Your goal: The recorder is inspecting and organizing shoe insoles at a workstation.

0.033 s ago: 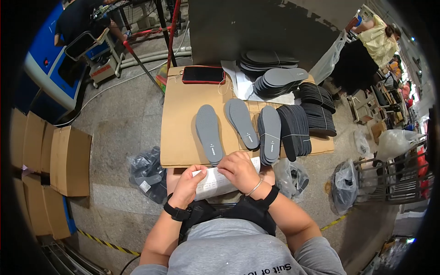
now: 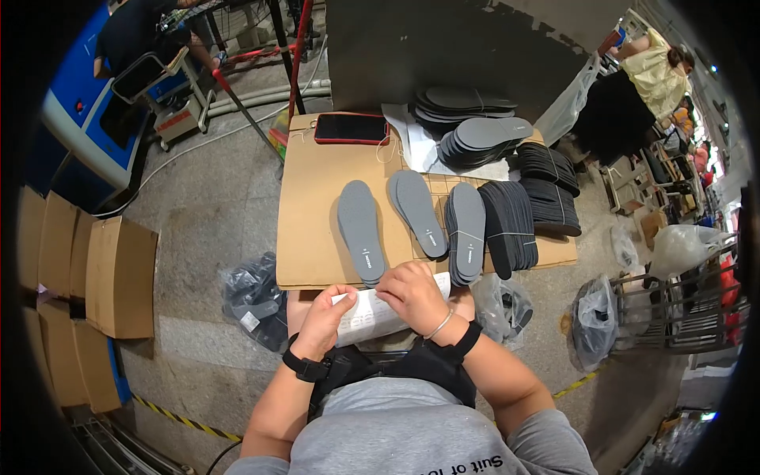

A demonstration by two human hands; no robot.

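Note:
Both my hands are in front of the near edge of the cardboard-topped table (image 2: 317,261), on a white printed sheet of paper (image 2: 366,318). My left hand (image 2: 321,323) pinches the sheet's left end between thumb and finger. My right hand (image 2: 416,297) has its fingers bent together over the sheet's upper part; its fingertips are partly hidden. Just beyond the hands lie a grey insole pile (image 2: 359,226), a second grey insole pile (image 2: 416,214) and a tied grey insole bundle (image 2: 465,229). To their right stands a tied dark insole bundle (image 2: 511,229).
A phone (image 2: 351,129) in a red case lies at the table's back left. More insole stacks (image 2: 484,138) rest on white paper, with dark bundles (image 2: 550,202) at the right. Plastic bags (image 2: 255,305) flank the table on the floor. Cardboard boxes (image 2: 119,277) stand left.

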